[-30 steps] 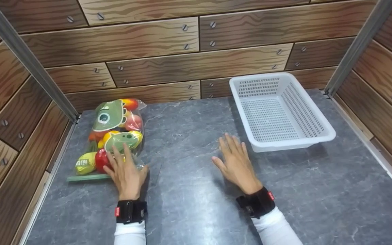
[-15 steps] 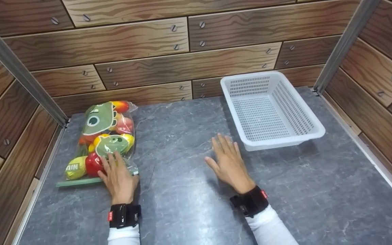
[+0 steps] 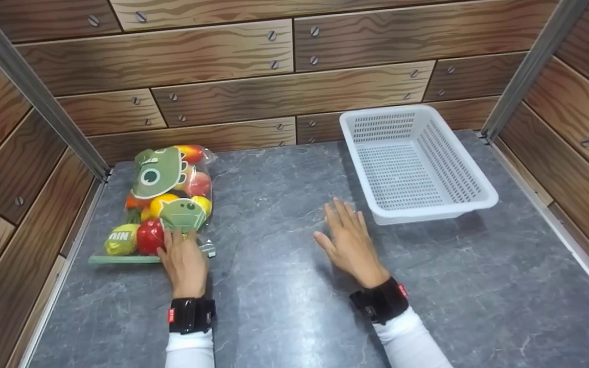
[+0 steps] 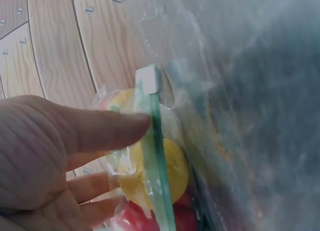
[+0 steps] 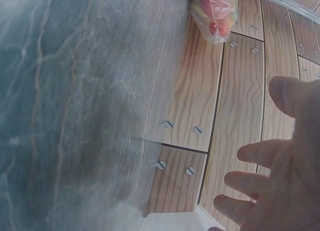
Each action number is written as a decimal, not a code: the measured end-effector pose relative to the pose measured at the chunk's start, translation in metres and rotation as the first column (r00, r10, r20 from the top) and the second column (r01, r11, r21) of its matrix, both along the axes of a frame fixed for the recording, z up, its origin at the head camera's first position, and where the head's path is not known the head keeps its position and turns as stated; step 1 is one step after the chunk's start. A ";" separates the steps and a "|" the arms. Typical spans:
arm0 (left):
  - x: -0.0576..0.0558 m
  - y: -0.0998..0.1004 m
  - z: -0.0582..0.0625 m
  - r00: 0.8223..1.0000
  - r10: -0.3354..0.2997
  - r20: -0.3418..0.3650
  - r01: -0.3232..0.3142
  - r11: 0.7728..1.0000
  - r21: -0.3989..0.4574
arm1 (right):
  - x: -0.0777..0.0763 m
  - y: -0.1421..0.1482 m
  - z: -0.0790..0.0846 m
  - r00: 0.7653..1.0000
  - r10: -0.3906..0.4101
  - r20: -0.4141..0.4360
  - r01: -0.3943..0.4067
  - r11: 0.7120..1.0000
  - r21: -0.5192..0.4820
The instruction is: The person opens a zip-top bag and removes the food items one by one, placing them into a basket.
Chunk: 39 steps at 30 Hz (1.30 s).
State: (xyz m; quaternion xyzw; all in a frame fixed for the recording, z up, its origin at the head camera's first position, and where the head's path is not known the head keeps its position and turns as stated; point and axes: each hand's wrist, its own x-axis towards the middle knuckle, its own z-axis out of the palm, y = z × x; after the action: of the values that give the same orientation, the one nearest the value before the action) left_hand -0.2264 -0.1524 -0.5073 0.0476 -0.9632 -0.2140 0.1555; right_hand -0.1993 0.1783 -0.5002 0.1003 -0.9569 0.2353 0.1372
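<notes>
A clear zip bag (image 3: 172,176) printed with a green dinosaur lies at the left of the table, filled with several fruit- and vegetable-like pieces. Among them are a red round piece (image 3: 150,236) and a yellow-green one (image 3: 122,239) marked "NIU". My left hand (image 3: 186,263) is at the bag's near right corner, fingertips on its plastic. In the left wrist view the thumb (image 4: 112,128) overlaps the green zip strip (image 4: 156,166), just below its white slider (image 4: 148,79). My right hand (image 3: 353,248) is over the table's middle, fingers extended, holding nothing.
A white perforated plastic basket (image 3: 420,163) with nothing in it stands at the back right, just beyond the right hand. Wood-patterned panels (image 3: 223,107) enclose the grey marbled table (image 3: 274,204) at the back and sides.
The left hand has drawn back toward the zip strip, and its fingers now bend more over the bag's near edge. The right hand keeps its place; the head view has shifted slightly.
</notes>
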 end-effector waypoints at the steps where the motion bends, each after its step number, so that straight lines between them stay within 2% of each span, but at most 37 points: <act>1: -0.001 0.000 0.000 1.000 0.001 -0.016 -0.001 1.000 -0.005 | 0.000 0.000 0.000 1.000 0.000 -0.004 0.000 1.000 -0.005; 7: -0.001 0.002 0.002 0.997 -0.008 -0.082 0.006 1.000 -0.029 | 0.000 0.001 0.000 1.000 0.001 -0.006 -0.001 1.000 -0.019; 14: -0.001 0.008 0.004 0.994 -0.037 -0.106 0.037 0.999 0.005 | -0.001 0.002 0.001 1.000 0.003 -0.002 -0.003 1.000 -0.015; 19: -0.001 0.015 0.003 0.984 -0.075 -0.162 0.075 0.997 -0.007 | -0.002 0.002 0.000 1.000 0.003 0.017 -0.003 1.000 -0.014; 23: -0.003 0.022 0.001 0.963 -0.119 -0.241 0.110 0.993 -0.051 | -0.003 0.002 -0.001 1.000 0.006 0.015 -0.006 1.000 -0.019; 29: -0.005 0.033 0.000 0.914 -0.207 -0.348 0.183 0.978 -0.101 | -0.003 -0.001 0.001 0.999 0.047 -0.023 -0.048 0.997 -0.061; 31: -0.005 0.038 0.000 0.903 -0.232 -0.362 0.210 0.973 -0.099 | -0.002 -0.002 0.001 0.998 0.062 -0.016 -0.064 0.996 -0.070; 36: -0.001 0.053 0.005 0.888 -0.277 -0.368 0.273 0.960 -0.064 | -0.002 -0.004 0.001 0.997 0.079 0.009 -0.078 0.994 -0.075; 39: 0.002 0.062 0.008 0.868 -0.308 -0.389 0.314 0.948 -0.048 | -0.001 -0.006 0.002 0.995 0.098 0.004 -0.097 0.992 -0.080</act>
State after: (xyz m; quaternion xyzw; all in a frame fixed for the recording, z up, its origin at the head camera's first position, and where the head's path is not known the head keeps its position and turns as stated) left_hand -0.2245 -0.0901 -0.4997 -0.1505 -0.9057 -0.2493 0.3079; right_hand -0.2006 0.1726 -0.4986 0.1406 -0.9413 0.2801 0.1256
